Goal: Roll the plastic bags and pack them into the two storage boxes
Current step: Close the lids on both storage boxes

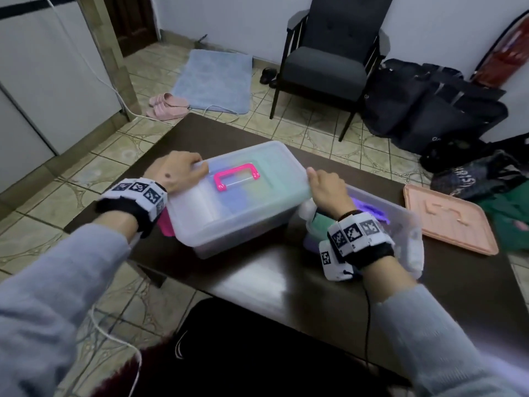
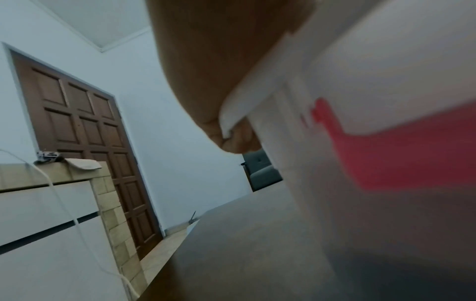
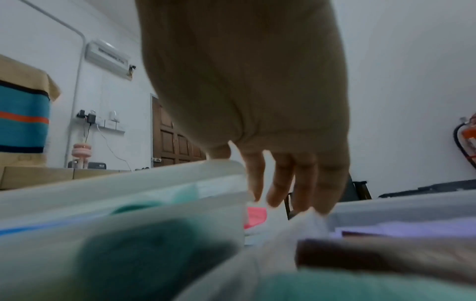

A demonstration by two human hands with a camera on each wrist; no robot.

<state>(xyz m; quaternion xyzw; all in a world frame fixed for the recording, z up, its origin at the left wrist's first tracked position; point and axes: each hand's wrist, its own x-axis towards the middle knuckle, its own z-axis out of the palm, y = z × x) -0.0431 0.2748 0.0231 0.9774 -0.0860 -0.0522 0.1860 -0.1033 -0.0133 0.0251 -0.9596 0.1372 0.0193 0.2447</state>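
A translucent storage box (image 1: 229, 233) sits on the dark table, covered by its lid (image 1: 272, 173) with a pink handle (image 1: 235, 177); coloured rolled bags show through. My left hand (image 1: 180, 173) grips the lid's far-left corner, fingers curled under the rim (image 2: 252, 93). My right hand (image 1: 326, 190) rests on the lid's right edge, thumb on top, fingers (image 3: 304, 183) hanging fairly straight past the box end. To the right stands the second box (image 1: 412, 222), uncovered, holding a purple bag (image 1: 369, 206), a green roll (image 1: 320, 224) and a white one.
A pink lid (image 1: 449, 219) lies flat on the table (image 1: 257, 282) at the right. A pink latch (image 1: 165, 224) sticks out at the covered box's left end. Beyond the table are a dark armchair (image 1: 329, 67) and black bags (image 1: 429, 104) on the floor.
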